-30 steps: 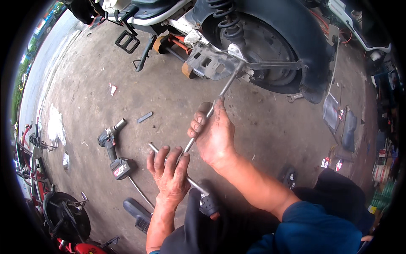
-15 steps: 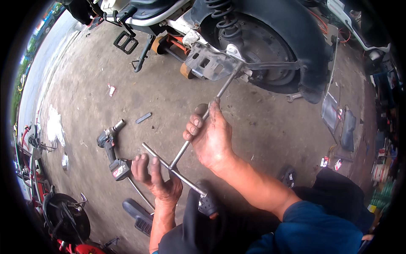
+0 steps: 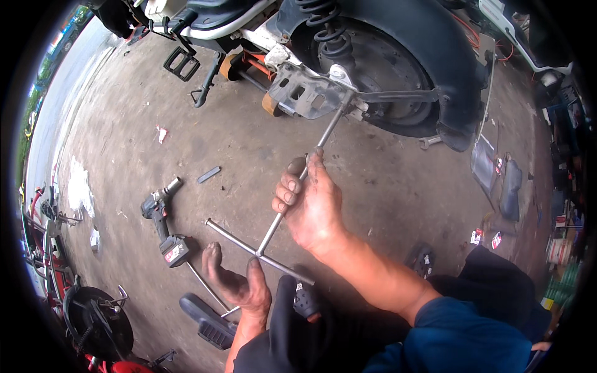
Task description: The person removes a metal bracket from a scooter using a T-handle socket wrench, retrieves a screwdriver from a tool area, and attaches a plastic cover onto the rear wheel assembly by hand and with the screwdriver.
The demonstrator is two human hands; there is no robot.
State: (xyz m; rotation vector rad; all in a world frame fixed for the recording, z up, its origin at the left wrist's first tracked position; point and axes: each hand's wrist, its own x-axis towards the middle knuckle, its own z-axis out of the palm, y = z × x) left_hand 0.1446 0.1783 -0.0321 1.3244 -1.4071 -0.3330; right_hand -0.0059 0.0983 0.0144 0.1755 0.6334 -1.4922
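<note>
My right hand (image 3: 314, 211) is wrapped round the long shaft of a steel T-handle wrench (image 3: 273, 229), whose far end meets the scooter beside a grey metal bracket (image 3: 286, 90) at the rear wheel's hub. The wrench's crossbar slants low in the picture, toward me. My left hand (image 3: 239, 283) is open just below that crossbar, fingers apart and bent, thumb at or close to the junction; I cannot tell whether it touches. The black rear wheel (image 3: 404, 112) and coil spring (image 3: 326, 28) are behind the bracket.
A cordless impact wrench (image 3: 165, 227) lies left of my hands, near a small grey bar (image 3: 209, 174) and a black padded part (image 3: 205, 320). A spanner (image 3: 429, 142) is by the wheel. Another vehicle (image 3: 81, 317) stands at lower left, and loose panels (image 3: 511, 189) lie at right.
My left hand has moved down off the crossbar and opened out. The crossbar has shifted and turned slightly. My right hand still grips the shaft.
</note>
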